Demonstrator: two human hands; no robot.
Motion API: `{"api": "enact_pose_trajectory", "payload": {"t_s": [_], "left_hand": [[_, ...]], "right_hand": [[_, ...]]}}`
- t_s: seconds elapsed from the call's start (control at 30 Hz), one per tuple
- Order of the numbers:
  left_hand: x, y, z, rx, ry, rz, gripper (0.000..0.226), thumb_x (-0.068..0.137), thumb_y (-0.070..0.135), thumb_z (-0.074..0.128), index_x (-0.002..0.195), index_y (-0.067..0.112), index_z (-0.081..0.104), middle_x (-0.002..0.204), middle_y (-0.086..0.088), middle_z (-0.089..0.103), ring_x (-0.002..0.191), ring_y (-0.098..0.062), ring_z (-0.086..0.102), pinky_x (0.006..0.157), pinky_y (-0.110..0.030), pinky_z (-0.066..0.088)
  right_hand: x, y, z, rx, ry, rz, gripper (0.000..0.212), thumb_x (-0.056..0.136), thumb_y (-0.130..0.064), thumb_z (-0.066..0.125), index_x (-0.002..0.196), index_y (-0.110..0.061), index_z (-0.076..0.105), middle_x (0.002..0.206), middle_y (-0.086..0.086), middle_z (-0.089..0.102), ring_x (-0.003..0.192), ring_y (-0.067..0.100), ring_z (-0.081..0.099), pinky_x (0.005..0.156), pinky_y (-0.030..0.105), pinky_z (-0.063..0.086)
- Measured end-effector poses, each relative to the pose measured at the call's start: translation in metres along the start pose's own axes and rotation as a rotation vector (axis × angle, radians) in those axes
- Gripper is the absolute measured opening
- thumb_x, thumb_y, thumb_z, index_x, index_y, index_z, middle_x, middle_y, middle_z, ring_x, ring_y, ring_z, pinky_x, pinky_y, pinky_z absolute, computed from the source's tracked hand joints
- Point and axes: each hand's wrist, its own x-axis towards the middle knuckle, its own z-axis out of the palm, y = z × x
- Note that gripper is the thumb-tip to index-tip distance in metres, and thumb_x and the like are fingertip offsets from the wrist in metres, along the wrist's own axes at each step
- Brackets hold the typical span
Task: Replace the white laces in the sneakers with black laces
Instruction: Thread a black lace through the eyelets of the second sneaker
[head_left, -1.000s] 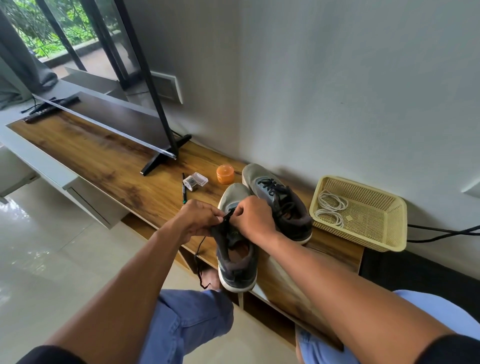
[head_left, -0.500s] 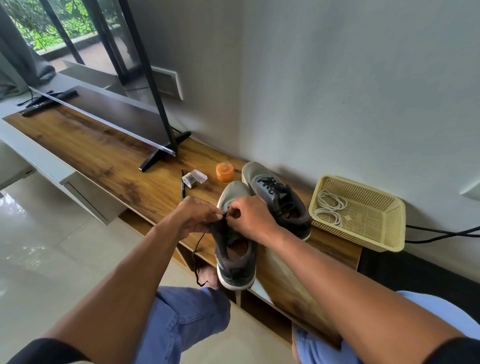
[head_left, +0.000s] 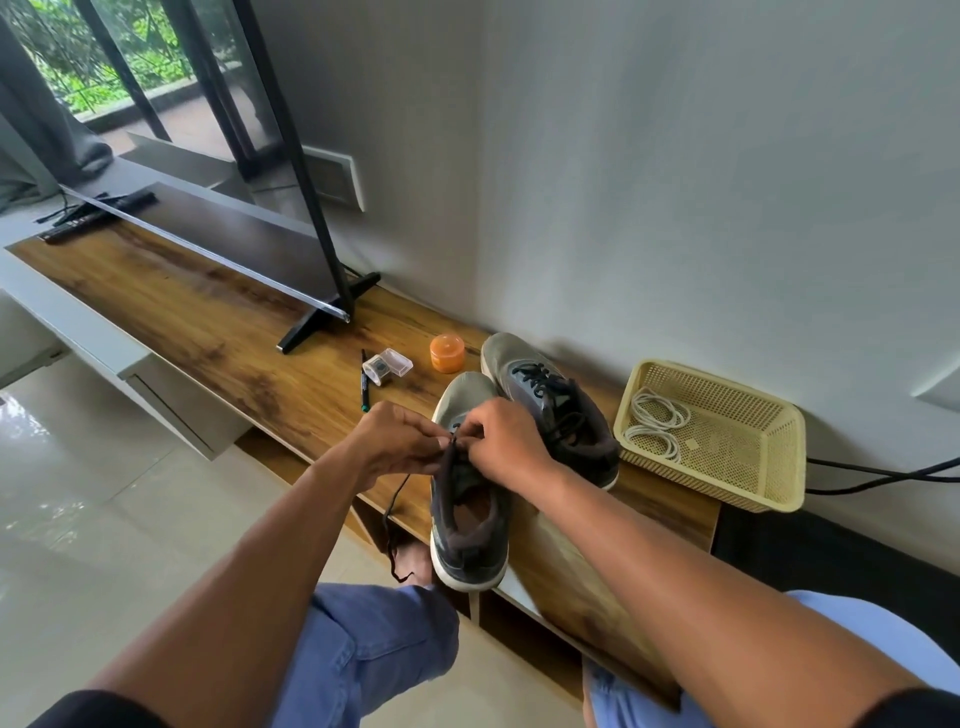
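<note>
Head view: the near grey fabric sneaker (head_left: 467, 499) lies at the front edge of the long wooden counter (head_left: 218, 332), its heel overhanging, its toe towards the wall. No writing is legible. Left hand (head_left: 397, 444) and right hand (head_left: 506, 441) meet over its tongue, each pinching the thin black lace (head_left: 392, 512), whose end dangles past the front edge. The second grey sneaker (head_left: 550, 405), laced in black, lies just behind, beside the yellow perforated plastic basket (head_left: 737, 447) holding coiled white laces (head_left: 657, 423).

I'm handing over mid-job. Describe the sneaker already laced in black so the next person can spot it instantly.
On the long wooden TV bench, look beside the pale yellow plastic basket. The grey sneaker with black laces lies nearest the wall. Unlike the grey sneaker being laced, no hands touch it.
</note>
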Motion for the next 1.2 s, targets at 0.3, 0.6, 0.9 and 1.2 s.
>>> {"api": "enact_pose_trajectory", "payload": {"t_s": [0.3,0.6,0.9,1.2], "left_hand": [[0.002,0.001,0.006,0.040,0.043,-0.046,0.009,0.089,-0.003,0.076,0.097,-0.006,0.078,0.088,-0.018,0.078,0.074,-0.019,0.077,0.065,-0.029,0.065],[-0.006,0.012,-0.002,-0.001,0.113,0.055,0.017,0.104,-0.003,0.052,0.097,0.002,0.066,0.084,-0.015,0.071,0.074,-0.019,0.070,0.070,-0.031,0.064],[-0.001,0.019,-0.050,-0.582,0.493,0.254,0.022,0.101,0.000,0.040,0.090,0.016,0.050,0.074,-0.003,0.048,0.049,-0.008,0.040,0.041,-0.022,0.036],[-0.006,0.009,-0.024,0.995,-0.126,0.322,0.015,0.090,0.051,0.076,0.104,0.044,0.078,0.086,0.019,0.076,0.092,-0.002,0.069,0.087,-0.035,0.055]], "right_hand": [[-0.003,0.000,0.004,0.175,0.001,0.062,0.017,0.095,-0.013,0.068,0.108,-0.020,0.060,0.098,0.001,0.071,0.094,0.019,0.069,0.086,0.041,0.058],[-0.002,-0.007,-0.008,0.192,-0.075,0.043,0.031,0.087,-0.038,0.077,0.109,-0.017,0.079,0.101,-0.005,0.078,0.093,0.008,0.069,0.084,0.027,0.056],[-0.008,-0.003,-0.015,0.060,-0.091,0.022,0.029,0.079,-0.036,0.079,0.106,-0.024,0.079,0.099,-0.009,0.077,0.090,0.007,0.070,0.087,0.035,0.061],[-0.005,-0.003,-0.016,-0.210,-0.061,-0.043,0.049,0.077,-0.071,0.069,0.107,-0.033,0.077,0.101,-0.011,0.076,0.102,0.016,0.063,0.087,0.038,0.055]]}}
